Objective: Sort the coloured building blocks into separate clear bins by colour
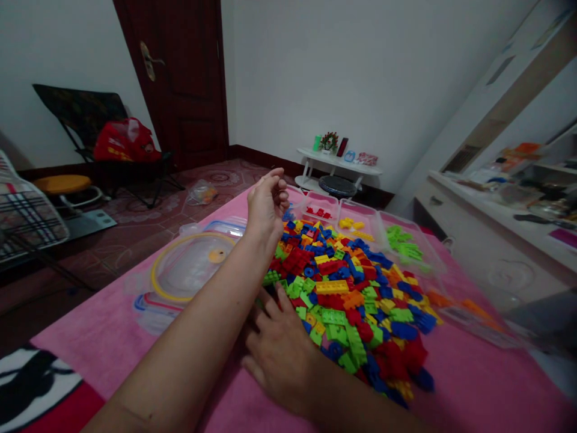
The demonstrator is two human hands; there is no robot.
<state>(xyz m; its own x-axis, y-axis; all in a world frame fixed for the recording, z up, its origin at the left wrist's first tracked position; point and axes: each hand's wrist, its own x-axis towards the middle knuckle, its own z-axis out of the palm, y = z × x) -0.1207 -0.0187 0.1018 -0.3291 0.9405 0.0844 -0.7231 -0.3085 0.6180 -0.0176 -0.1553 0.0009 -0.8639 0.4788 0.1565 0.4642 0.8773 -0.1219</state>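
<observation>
A heap of colourful plastic bricks (351, 300) in red, blue, green, yellow and orange lies on a pink blanket (112, 337). My left hand (267, 207) is raised over the heap's far left edge with its fingers curled in; what they hold, if anything, is hidden. My right hand (279, 352) rests flat at the heap's near left edge, fingers spread and touching green bricks. Behind the heap stand clear trays: one with red bricks (321, 212), one with yellow bricks (354, 224), one with green bricks (406, 243).
Clear lids lie left of the heap, one with a yellow rim (189, 270). A tray with orange bricks (473, 316) sits at the right. A white dresser (487, 240) stands on the right, a folding chair with a red bag (126, 141) far left, a small white table (338, 162) behind.
</observation>
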